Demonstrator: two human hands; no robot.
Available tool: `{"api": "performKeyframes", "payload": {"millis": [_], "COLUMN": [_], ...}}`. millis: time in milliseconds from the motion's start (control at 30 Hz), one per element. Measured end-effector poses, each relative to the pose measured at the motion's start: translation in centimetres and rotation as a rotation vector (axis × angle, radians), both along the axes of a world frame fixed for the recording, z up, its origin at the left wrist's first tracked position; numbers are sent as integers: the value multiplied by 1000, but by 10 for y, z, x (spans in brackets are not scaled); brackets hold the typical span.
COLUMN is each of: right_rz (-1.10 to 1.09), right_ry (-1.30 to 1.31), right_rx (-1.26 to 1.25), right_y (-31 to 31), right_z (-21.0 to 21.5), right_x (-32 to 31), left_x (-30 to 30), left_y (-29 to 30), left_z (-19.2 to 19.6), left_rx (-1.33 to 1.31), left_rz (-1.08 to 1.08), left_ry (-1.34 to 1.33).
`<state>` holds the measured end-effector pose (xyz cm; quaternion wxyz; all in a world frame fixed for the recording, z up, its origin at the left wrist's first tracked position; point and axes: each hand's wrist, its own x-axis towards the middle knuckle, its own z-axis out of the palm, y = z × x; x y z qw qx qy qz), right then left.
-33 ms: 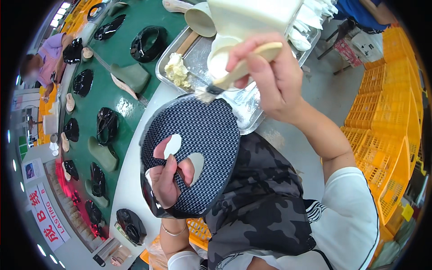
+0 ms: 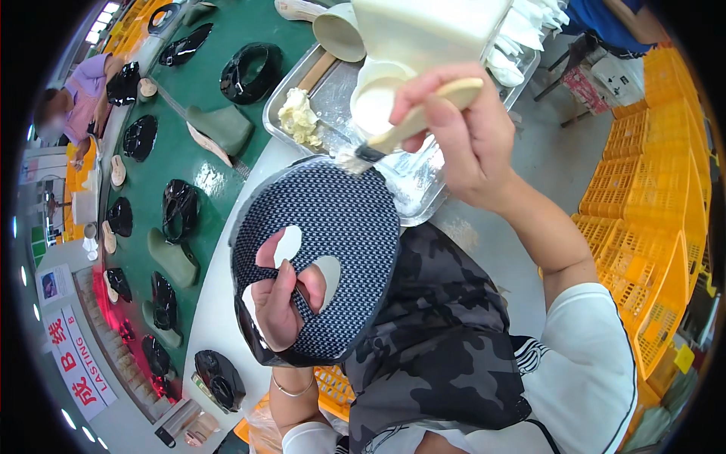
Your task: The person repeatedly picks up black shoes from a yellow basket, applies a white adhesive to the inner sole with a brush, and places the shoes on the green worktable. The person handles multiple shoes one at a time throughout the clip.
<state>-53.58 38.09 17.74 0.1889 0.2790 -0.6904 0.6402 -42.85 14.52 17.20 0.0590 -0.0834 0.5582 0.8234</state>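
Observation:
A shoe upper [image 2: 333, 204] spreads out in front of me, its black-and-white woven lining facing up and glossy black showing at its edge. My left hand [image 2: 276, 314] grips it from the near left side, fingers showing through its cut-out openings. My right hand [image 2: 476, 140] is closed around the pale wooden handle of a brush [image 2: 404, 130]. The brush's whitish bristles lie at the upper's far edge; whether they touch it I cannot tell. Just beyond, a cup of white liquid [image 2: 373, 107] stands in a metal tray [image 2: 271, 119], beside a cream-coloured clump [image 2: 298, 117].
Left of me, a green conveyor belt [image 2: 208, 163] carries several glossy black uppers and green shoe lasts. Yellow crates [image 2: 616, 178] are stacked at the right. A person in purple [image 2: 85, 91] works across the belt. White bundles [image 2: 503, 64] lie behind the tray.
The brush and my right hand have shifted slightly right and nearer along the upper's far edge. The upper has tilted a little leftward in my left hand.

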Motion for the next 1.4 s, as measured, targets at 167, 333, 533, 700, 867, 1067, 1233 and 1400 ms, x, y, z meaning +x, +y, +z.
{"api": "performKeyframes", "payload": {"millis": [167, 333, 533, 700, 867, 1067, 1233, 1400], "right_rz": [-62, -78, 162, 156, 95, -53, -28, -15], "right_ry": [-98, -34, 149, 179, 126, 113, 37, -8], "right_rx": [-74, -67, -275, -173, 40, -71, -167, -495], "right_y": [7, 13, -27, -30, 8, 14, 15, -5], "right_z": [-17, 0, 31, 21, 5, -15, -15, 3], "right_x": [24, 17, -15, -26, -10, 22, 28, -5], "left_x": [5, 13, 17, 20, 23, 23, 20, 21], "left_y": [-3, -3, -1, -2, -6, 2, 0, 2], "left_z": [-13, -22, -17, -17, -29, -37, -48, -51], "left_rx": [-12, 157, 250, 207, 323, 356, 439, 319], "left_rz": [89, 54, -101, -150, -115, -30, -44, -139], "left_ry": [36, -14, -33, -18, 33, 64, 91, 166]}}
